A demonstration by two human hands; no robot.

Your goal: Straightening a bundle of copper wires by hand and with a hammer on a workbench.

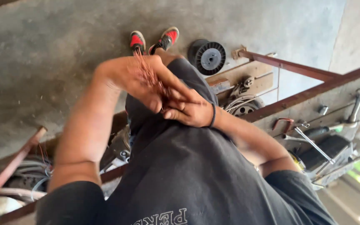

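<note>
Grip: my left hand (pixel 132 79) is closed round a bundle of copper strands (pixel 148 75), which fan out above the fist; my right hand (pixel 188 111), wristband on, pinches the bundle's lower end, touching the left. Step, as I judge it: gathering or twisting the strands. Any further twist calls for a firm left hold while the right turns. Beyond the grip: shoes (pixel 155 41), a black spool (pixel 207 56); right of it, wrenches (pixel 309 141)
</note>
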